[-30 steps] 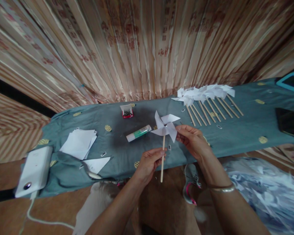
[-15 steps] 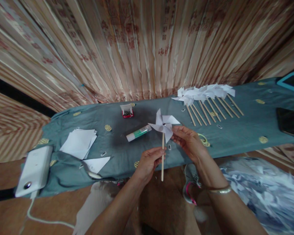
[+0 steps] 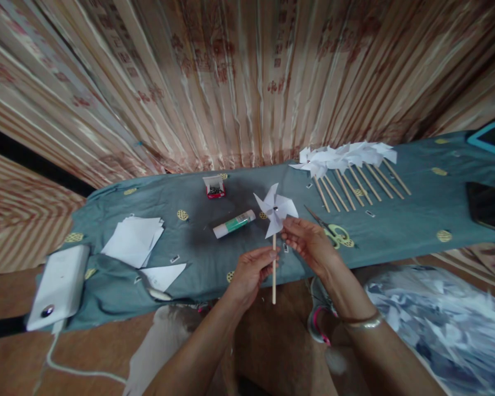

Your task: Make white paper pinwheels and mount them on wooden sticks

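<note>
A white paper pinwheel (image 3: 275, 210) on a thin wooden stick is held upright over the front of the table. My left hand (image 3: 249, 272) pinches the stick partway down, below the wheel. At the wheel's lower right, my right hand (image 3: 309, 242) has thumb and fingers closed at the edge of a blade. A dark pin head shows at the wheel's centre. Behind and left of the pinwheel lies a glue stick (image 3: 234, 224). Scissors (image 3: 332, 231) with yellow-green handles lie just beyond my right hand, which partly covers them.
A row of finished pinwheels (image 3: 346, 157) lies at the back right. A small red box of pins (image 3: 215, 190) stands open. Paper sheets (image 3: 132, 241) and a folded sheet (image 3: 165, 276) lie left, near a white power bank (image 3: 60, 289). A phone (image 3: 489, 204) is far right; a plastic bag (image 3: 449, 324) sits below.
The pinwheel's blades have turned clockwise. My right hand has shifted slightly left to the lower blade, uncovering more of the scissors. The left hand stays on the stick.
</note>
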The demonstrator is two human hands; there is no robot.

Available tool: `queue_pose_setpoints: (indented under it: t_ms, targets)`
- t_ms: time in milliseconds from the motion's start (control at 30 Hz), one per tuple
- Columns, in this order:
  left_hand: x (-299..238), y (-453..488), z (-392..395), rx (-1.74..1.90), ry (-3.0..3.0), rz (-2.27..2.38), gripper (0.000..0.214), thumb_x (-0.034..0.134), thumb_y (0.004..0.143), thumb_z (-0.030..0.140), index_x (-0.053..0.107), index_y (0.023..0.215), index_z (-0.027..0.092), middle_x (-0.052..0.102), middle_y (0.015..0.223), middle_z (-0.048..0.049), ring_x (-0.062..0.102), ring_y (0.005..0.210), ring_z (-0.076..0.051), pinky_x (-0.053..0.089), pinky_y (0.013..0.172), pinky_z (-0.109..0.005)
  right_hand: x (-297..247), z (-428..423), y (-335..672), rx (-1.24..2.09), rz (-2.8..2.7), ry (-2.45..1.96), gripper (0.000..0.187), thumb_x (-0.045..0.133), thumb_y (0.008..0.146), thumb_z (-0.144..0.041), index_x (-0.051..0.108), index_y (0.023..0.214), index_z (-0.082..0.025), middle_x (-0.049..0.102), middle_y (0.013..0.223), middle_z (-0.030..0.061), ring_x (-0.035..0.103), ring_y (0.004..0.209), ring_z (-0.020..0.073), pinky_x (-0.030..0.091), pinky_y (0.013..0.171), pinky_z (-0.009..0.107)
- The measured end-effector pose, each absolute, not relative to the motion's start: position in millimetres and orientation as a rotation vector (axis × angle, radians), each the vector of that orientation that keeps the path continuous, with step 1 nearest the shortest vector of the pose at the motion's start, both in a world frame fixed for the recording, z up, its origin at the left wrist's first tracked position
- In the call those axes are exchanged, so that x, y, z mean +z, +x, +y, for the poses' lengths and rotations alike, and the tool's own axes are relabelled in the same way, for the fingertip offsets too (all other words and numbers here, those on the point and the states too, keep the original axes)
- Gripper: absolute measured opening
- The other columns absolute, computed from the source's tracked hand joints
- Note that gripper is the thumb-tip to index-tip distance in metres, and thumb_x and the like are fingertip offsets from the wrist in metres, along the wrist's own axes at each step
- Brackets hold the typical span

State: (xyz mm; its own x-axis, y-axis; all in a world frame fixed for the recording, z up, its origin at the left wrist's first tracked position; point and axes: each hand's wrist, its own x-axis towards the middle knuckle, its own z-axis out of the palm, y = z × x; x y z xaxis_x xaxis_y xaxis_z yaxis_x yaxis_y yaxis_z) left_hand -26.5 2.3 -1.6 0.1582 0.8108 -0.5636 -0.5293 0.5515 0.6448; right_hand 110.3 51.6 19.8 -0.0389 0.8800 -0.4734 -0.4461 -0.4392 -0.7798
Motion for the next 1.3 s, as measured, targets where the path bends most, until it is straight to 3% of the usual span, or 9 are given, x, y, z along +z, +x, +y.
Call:
queue_pose_setpoints:
  t_ms: [233,367,567,800,1300]
  targets:
    - [0.9,-30.6,6.7,1.015,0.315,1.008,0.038,0.089,0.046,0.033,0.076,0.075,0.012,0.067,0.061,-0.0012,0.056,0.057,-0.007,0.045,0.061,-0.019,15.8,47.8,111.2,1.632,-0.669,-1.289,0.038,0.085,0.050,-0.047,0.065,0.060,-0.016,0.064,0.057,-0.0012,0.052,0.048,0.0052,0.038,0.044,0.017]
    - [2.4,-31.8,6.7,1.015,0.311,1.008,0.039,0.089,0.046,0.033,0.076,0.075,0.012,0.067,0.062,-0.0010,0.056,0.057,-0.007,0.045,0.061,-0.019,13.0,50.1,123.9,1.441,-0.773,-1.370,0.040,0.079,0.056,-0.054,0.066,0.061,-0.017,0.063,0.055,-0.0007,0.046,0.046,0.0068,0.034,0.046,0.022]
    - [0.3,-29.5,2.5,0.959,0.321,1.016,0.039,0.088,0.047,0.034,0.076,0.076,0.011,0.066,0.061,-0.0012,0.055,0.057,-0.007,0.043,0.060,-0.020,7.5,61.7,136.6,1.179,-0.759,-1.381,0.036,0.083,0.049,-0.050,0.069,0.063,-0.021,0.065,0.065,-0.0025,0.052,0.063,0.0108,0.038,0.060,0.024]
    - [-1.5,-29.2,4.1,0.974,0.328,1.025,0.037,0.088,0.046,0.035,0.076,0.074,0.013,0.065,0.061,-0.0010,0.054,0.057,-0.007,0.043,0.061,-0.020,5.9,61.4,130.8,1.277,-0.740,-1.316,0.025,0.084,0.050,-0.040,0.069,0.058,-0.021,0.065,0.064,-0.0014,0.052,0.062,0.0123,0.039,0.060,0.026]
    - [-1.0,-30.0,5.6,1.015,0.314,1.017,0.037,0.089,0.045,0.034,0.077,0.073,0.014,0.066,0.060,-0.0005,0.057,0.058,-0.007,0.046,0.059,-0.017,10.6,48.8,118.7,1.479,-0.677,-1.254,0.027,0.087,0.046,-0.037,0.069,0.056,-0.020,0.064,0.065,-0.0018,0.051,0.063,0.0103,0.040,0.059,0.023]
